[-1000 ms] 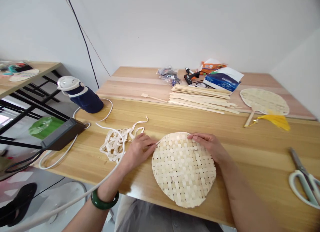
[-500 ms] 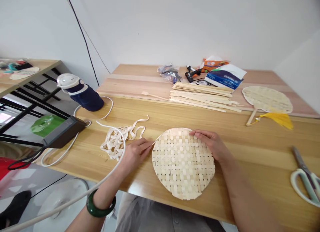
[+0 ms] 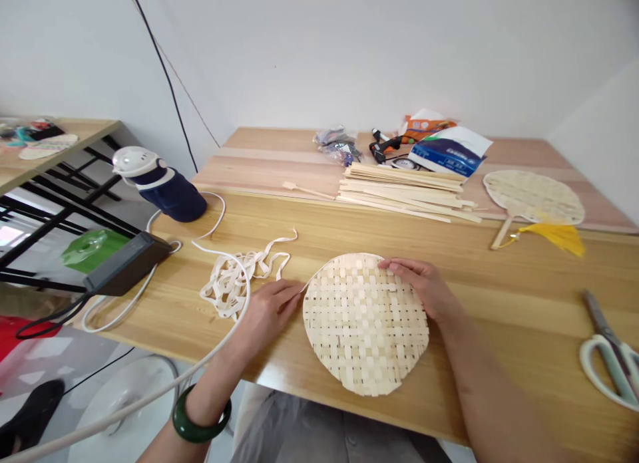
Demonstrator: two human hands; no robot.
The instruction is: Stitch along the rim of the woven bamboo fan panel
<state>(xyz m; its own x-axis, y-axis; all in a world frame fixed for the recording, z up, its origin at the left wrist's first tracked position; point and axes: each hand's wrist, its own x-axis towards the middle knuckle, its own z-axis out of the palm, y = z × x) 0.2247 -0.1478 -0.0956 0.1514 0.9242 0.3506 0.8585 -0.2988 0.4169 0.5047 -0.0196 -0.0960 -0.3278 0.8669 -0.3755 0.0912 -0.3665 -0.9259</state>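
A rounded woven bamboo fan panel lies before me, its lower end narrowing near the table's front edge. My right hand grips its upper right rim, fingertips on top and the thumb out of sight. Left of the panel, my left hand is closed on a thin white ribbon. That ribbon runs from the fingers up to the panel's upper left edge and follows the rim. Behind the left hand, a loose heap of the same white ribbon rests on the wood.
Scissors lie at the right. Further back are bamboo strips, a tissue box, a glue gun and a fan with a yellow tassel. At left, a blue bottle stands near a power strip; its white cable crosses over my left forearm.
Almost nothing differs. The panel sits very slightly higher in view, and my left hand has shifted a touch to the left with the ribbon still in its fingers.
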